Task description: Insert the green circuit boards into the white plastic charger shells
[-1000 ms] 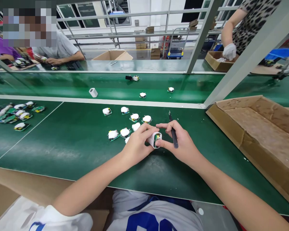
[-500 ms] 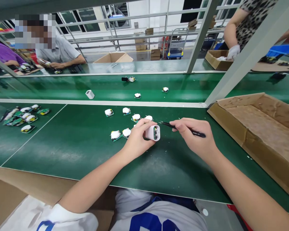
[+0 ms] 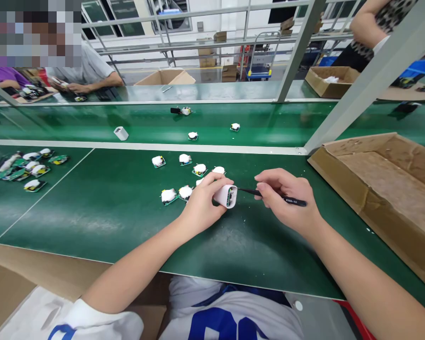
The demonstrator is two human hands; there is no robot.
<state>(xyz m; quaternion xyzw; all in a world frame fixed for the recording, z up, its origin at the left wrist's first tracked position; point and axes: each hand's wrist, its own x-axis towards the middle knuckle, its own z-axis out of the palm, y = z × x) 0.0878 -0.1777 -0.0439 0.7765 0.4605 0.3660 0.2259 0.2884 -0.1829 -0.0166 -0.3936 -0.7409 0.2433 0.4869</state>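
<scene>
My left hand (image 3: 204, 200) is closed around a white plastic charger housing (image 3: 221, 195), its open end turned to the right. Inside that opening a green circuit board (image 3: 230, 196) shows. Black tweezers (image 3: 293, 201) lie in the closed fingers of my right hand (image 3: 288, 198). Their tip reaches the rim of the housing's opening; whether it touches the board I cannot tell. Several small circuit boards topped with white, such as one board (image 3: 168, 196), sit on the green bench around my left hand, partly hidden by it.
A pile of circuit boards (image 3: 21, 166) lies at the left. Beyond the white strip, a conveyor belt (image 3: 156, 125) carries another white housing (image 3: 121, 133) and several boards. A large cardboard tray (image 3: 378, 189) stands at the right, beside a slanted metal post (image 3: 361, 80). Co-workers sit across the belt.
The tweezers' tip has moved from just above and beside the housing to its opening. On the belt, the housing and boards have shifted left. The co-worker's gloved hand has left the small box.
</scene>
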